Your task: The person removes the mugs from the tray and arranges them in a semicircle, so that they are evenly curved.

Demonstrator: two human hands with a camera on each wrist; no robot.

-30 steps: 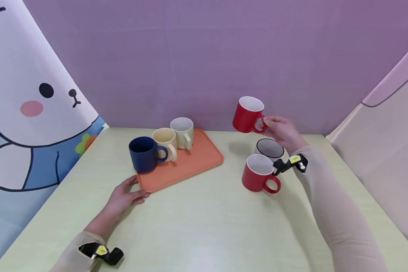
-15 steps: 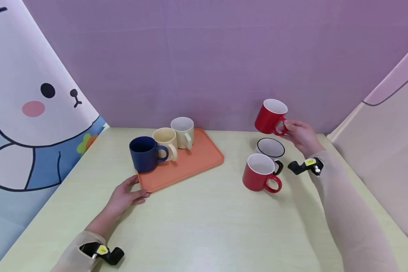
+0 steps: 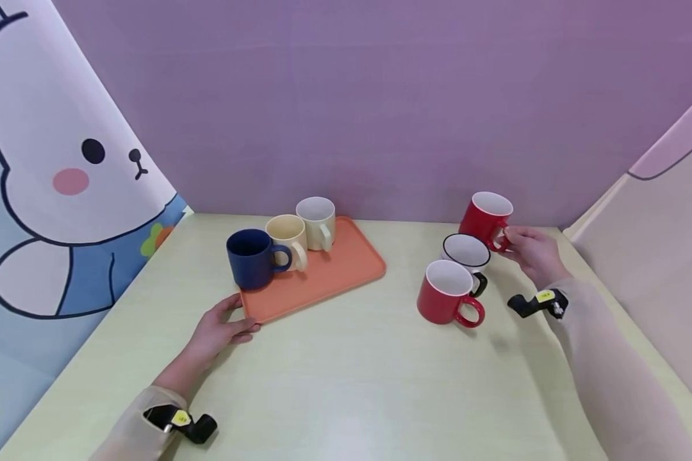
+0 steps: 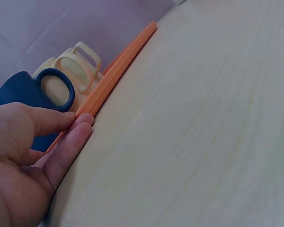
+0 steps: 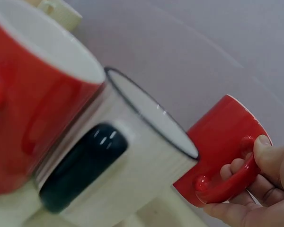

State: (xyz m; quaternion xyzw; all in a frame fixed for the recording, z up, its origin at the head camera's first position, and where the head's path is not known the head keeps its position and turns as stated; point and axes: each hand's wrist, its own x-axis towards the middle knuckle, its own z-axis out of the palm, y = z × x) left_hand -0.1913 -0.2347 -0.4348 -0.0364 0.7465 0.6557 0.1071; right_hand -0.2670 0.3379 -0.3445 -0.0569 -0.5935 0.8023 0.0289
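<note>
Gripping mug (image 3: 477,221), right hand (image 3: 533,253) outstretched

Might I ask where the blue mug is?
On the left in the head view, the blue mug stands on the tray, beside the yellow mug.

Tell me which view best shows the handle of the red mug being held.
The right wrist view: the red mug's handle is large and close there, its loop plain within the right grip. The head view shows it small, partly covered by that grip; the left wrist view does not show it.
</note>
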